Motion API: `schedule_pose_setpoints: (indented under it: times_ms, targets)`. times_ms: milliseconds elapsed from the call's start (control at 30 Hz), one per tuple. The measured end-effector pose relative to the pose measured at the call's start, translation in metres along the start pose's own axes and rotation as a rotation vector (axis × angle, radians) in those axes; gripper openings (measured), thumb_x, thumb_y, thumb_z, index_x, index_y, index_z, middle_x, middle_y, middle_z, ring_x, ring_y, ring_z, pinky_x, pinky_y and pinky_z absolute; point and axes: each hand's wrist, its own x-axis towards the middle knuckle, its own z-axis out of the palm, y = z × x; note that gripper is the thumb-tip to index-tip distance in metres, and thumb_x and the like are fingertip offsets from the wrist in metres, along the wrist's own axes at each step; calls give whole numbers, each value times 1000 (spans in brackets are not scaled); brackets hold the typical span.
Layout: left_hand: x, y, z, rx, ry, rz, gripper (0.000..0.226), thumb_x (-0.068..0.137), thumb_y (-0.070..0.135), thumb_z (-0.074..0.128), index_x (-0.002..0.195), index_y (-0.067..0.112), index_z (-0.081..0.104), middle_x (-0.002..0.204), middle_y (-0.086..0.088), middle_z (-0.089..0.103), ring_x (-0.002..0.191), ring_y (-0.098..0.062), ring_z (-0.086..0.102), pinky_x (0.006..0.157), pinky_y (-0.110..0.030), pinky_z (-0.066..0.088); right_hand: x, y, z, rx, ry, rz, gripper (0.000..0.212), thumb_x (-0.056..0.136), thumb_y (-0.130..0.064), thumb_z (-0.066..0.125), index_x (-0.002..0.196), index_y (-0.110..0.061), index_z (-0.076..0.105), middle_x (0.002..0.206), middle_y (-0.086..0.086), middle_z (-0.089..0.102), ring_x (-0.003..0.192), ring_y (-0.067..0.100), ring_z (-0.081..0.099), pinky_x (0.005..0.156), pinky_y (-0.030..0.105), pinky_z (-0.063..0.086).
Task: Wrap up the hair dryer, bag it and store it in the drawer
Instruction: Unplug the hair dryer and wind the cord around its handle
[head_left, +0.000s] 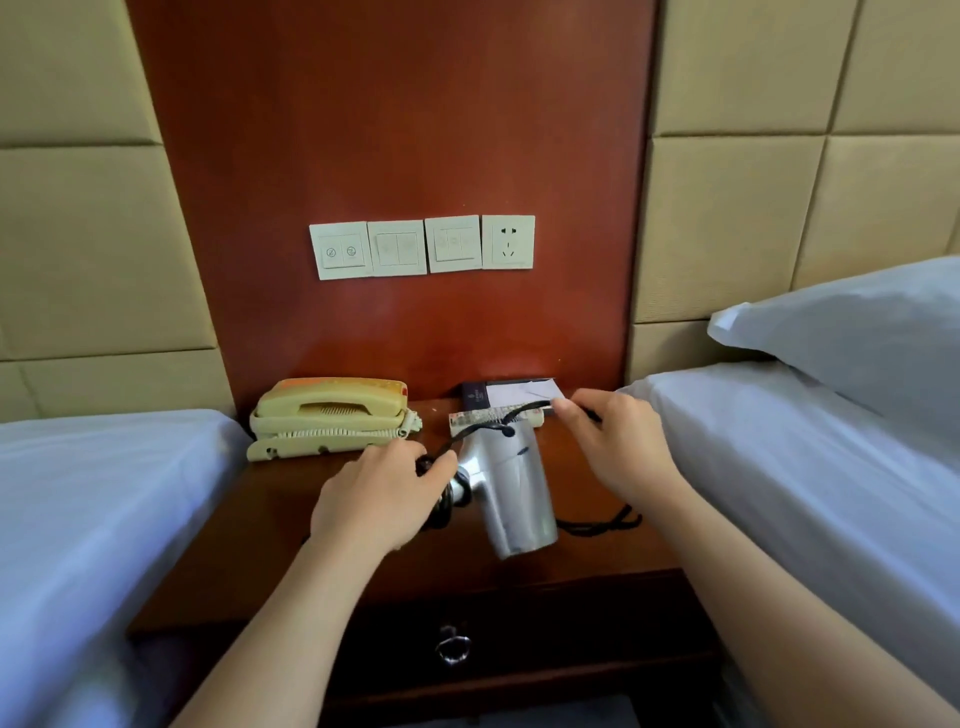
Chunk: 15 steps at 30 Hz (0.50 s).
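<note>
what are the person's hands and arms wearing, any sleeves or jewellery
No gloves, rings, watch or bracelet show on the left hand or the right hand. No sleeve is in view either: both arms are bare as far up as the frame shows.

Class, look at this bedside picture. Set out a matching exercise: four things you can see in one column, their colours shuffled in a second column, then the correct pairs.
Things:
1. hair dryer
2. telephone
3. cord
4. pillow

Colours:
A. white
B. black
C. silver
D. cream yellow

Pairs: 1-C, 2-D, 3-B, 4-A
</note>
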Motion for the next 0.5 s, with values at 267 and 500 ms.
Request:
schedule_pose_setpoints:
  times_ms: [267, 500]
  targets:
    - [-6, -11, -4, -134, -186, 4, 46, 89, 55, 37, 105, 21, 64, 45, 3, 49, 41, -18, 63, 65, -31, 53, 9, 18, 1, -166, 58, 20, 53, 91, -50, 46, 52, -19, 30, 48, -4, 37, 68, 38, 53, 52, 32, 32]
    - [1, -17, 2, -574, -463, 44, 29, 92, 42, 48, 77, 20, 59, 57, -15, 50, 42, -27, 52, 39, -22, 39, 16, 29, 16, -347, 154, -78, 52, 88, -55, 47, 53, -17, 42, 54, 14, 59, 58, 40, 57, 48, 29, 29]
